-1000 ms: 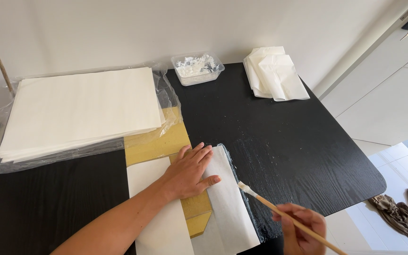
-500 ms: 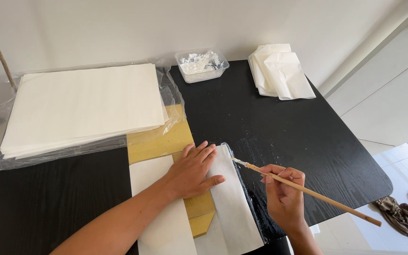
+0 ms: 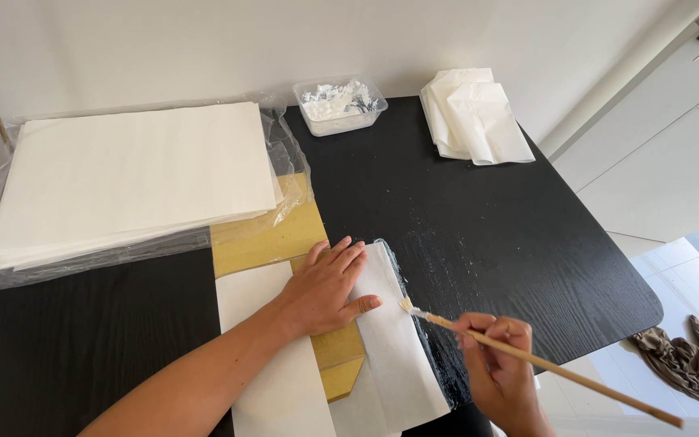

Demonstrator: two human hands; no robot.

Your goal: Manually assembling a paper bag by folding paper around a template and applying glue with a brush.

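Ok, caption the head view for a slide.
Left hand flat on white paper, right hand touching a brush to its edge on a black table.

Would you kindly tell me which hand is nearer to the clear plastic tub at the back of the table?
Left. The left hand lies flat below the tub; the right hand is lower, at the table's front edge.

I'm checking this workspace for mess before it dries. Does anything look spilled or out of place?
Yes. Wet whitish smears streak the black table right of the white sheet, beyond its edge where the brush tip rests. On the floor at right lies a crumpled brown cloth. The rest looks orderly.
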